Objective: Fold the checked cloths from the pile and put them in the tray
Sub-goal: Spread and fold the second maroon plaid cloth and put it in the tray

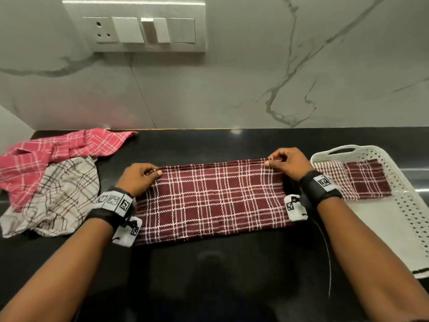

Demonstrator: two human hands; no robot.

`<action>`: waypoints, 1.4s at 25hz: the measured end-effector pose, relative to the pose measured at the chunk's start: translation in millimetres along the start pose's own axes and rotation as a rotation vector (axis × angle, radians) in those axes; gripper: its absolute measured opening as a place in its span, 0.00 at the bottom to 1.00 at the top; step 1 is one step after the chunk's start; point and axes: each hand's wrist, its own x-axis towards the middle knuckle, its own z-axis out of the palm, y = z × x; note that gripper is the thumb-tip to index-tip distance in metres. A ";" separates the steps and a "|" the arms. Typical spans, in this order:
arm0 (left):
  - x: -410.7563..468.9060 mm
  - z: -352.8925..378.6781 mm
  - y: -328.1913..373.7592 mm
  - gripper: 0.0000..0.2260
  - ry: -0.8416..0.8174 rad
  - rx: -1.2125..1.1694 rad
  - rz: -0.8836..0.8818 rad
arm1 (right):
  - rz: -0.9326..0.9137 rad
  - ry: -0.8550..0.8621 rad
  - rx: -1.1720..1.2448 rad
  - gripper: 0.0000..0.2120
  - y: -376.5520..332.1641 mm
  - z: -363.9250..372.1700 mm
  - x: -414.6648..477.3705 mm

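Observation:
A maroon checked cloth (213,201) lies as a wide strip on the black counter in front of me. My left hand (137,177) pinches its far left corner. My right hand (287,163) pinches its far right corner. At the left lies the pile: a pink checked cloth (46,156) over a beige checked cloth (62,196), both crumpled. A white perforated tray (408,201) stands at the right, holding a folded maroon checked cloth (364,180).
The black counter (209,275) runs back to a marble wall (232,89) with a switch panel (139,29) high on it. Both wrists wear black bands with marker tags. A thin cable hangs from my right wrist.

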 end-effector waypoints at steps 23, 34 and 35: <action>-103.3 -0.7 -28.9 0.17 -0.265 -0.619 -0.041 | 0.224 -0.194 0.577 0.17 48.5 -20.4 -130.8; 25.5 20.8 -46.2 0.06 0.045 -0.249 -0.185 | 0.222 0.128 0.096 0.11 39.6 27.1 -2.4; 26.4 20.8 -47.7 0.04 0.079 -0.219 -0.183 | 0.224 0.145 0.073 0.12 42.7 27.3 0.0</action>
